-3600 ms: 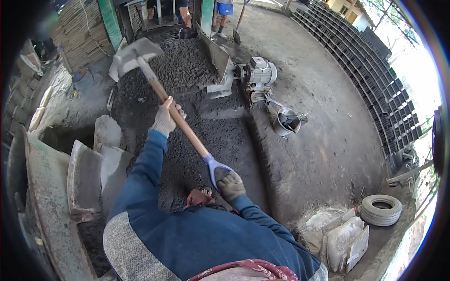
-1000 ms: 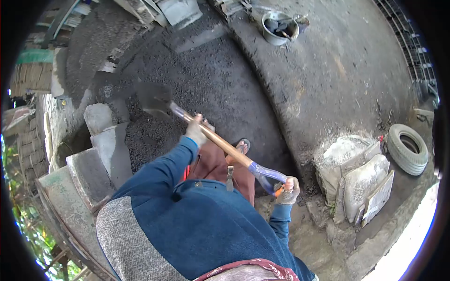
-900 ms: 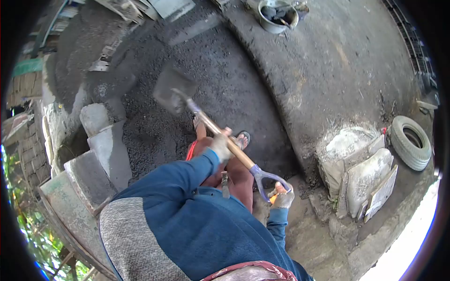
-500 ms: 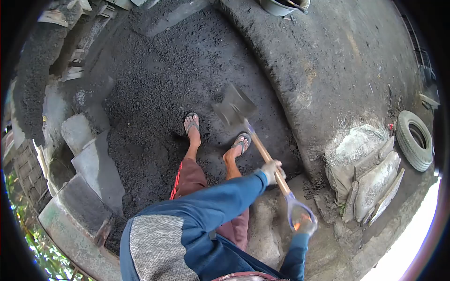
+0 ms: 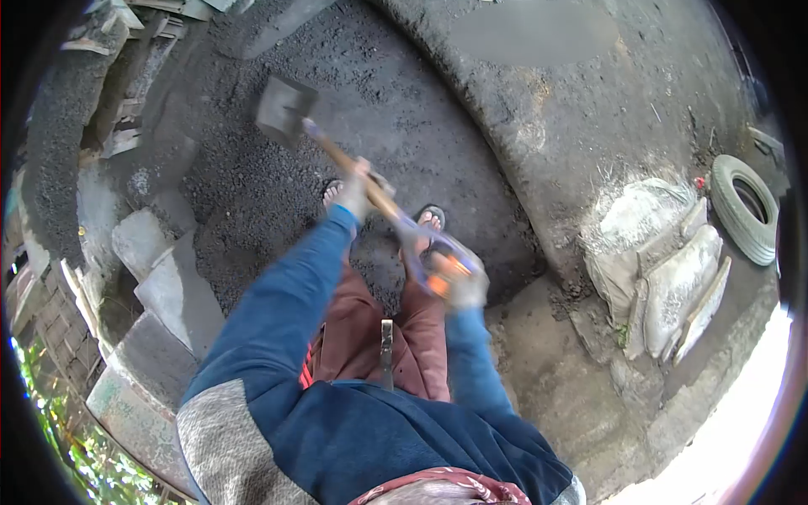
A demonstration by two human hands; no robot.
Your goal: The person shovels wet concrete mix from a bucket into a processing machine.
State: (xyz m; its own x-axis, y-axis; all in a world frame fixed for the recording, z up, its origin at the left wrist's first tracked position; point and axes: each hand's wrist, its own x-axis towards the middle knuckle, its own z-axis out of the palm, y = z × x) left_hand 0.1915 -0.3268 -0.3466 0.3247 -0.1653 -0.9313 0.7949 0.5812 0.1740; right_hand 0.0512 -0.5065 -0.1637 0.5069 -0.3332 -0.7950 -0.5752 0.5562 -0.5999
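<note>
A shovel [image 5: 340,156] with a wooden shaft slants across the middle of the view. Its square metal blade [image 5: 284,111] is over the dark gravel [image 5: 240,181] at upper left, blurred by motion. My left hand [image 5: 357,192] is wrapped around the shaft, partway below the blade. On the purplish D-shaped handle at the near end, my right hand [image 5: 468,284] is closed, with an orange patch showing beside it. Both hands look gloved and are smeared. My feet in flip-flops [image 5: 432,215] stand on the dark ground just beyond the shovel.
A raised earthen ledge [image 5: 581,126] runs along the right. Beyond my right side, a whitish sack [image 5: 635,210], leaning slabs [image 5: 683,290] and a tyre [image 5: 745,210] stand close together. Broken concrete slabs [image 5: 164,290] border the gravel at left.
Both hands have swung the shovel from right to left. The blade has gone from beside my feet to over the gravel at upper left, and the handle has come in front of my legs.
</note>
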